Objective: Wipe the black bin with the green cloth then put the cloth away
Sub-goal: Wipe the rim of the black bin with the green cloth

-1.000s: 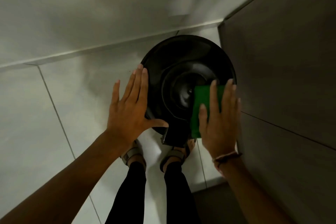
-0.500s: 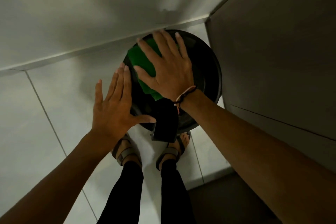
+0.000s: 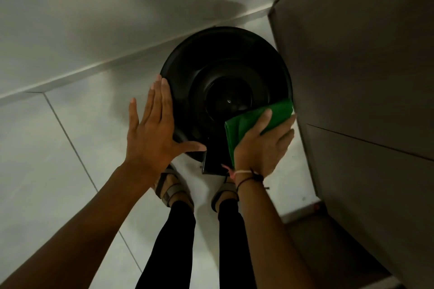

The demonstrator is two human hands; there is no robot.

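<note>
A round black bin (image 3: 218, 58) with a glossy domed lid stands on the floor in a corner, seen from above. My left hand (image 3: 152, 134) lies flat against its left rim, fingers spread, thumb pointing right. My right hand (image 3: 263, 145) presses a folded green cloth (image 3: 249, 119) onto the lid's near right edge; the cloth's far end sticks out past my fingers toward the cabinet. A black pedal (image 3: 212, 164) juts from the bin's base, between my hands.
A dark cabinet (image 3: 352, 77) stands tight against the bin's right side. A pale wall (image 3: 94, 19) with a skirting runs behind it. My sandalled feet (image 3: 173, 187) stand on the light floor tiles (image 3: 58, 159) just before the bin.
My right hand has swept the green cloth from the lid's far left, round to its near right edge. My left hand stays on the left rim.
</note>
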